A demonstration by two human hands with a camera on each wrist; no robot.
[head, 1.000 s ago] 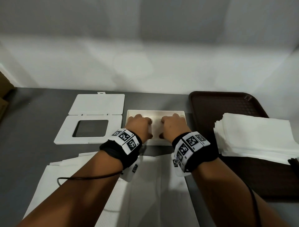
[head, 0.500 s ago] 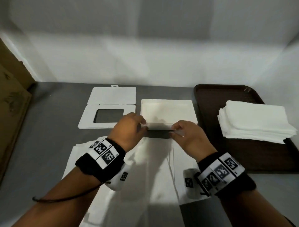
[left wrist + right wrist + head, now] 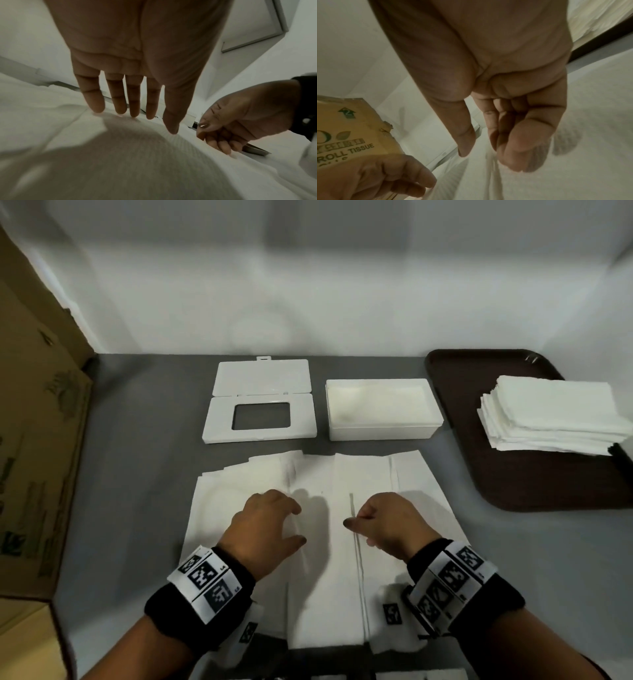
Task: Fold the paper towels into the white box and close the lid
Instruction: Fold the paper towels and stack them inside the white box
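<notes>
Head view shows the box (image 3: 380,409) empty, its lid (image 3: 260,400) open alongside, while the left hand (image 3: 265,525), fingers spread, and right hand (image 3: 387,523), fingers curled, hover over unfolded towels (image 3: 325,559), so nearly everything remains.

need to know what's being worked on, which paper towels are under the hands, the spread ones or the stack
The spread paper towels on the table, under both hands; the folded stack sits untouched on the brown tray.

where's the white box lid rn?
In the head view, the white plastic lid with the rectangular window lies flipped open on the grey table, just left of the open white box and beyond the spread paper towels.
</notes>
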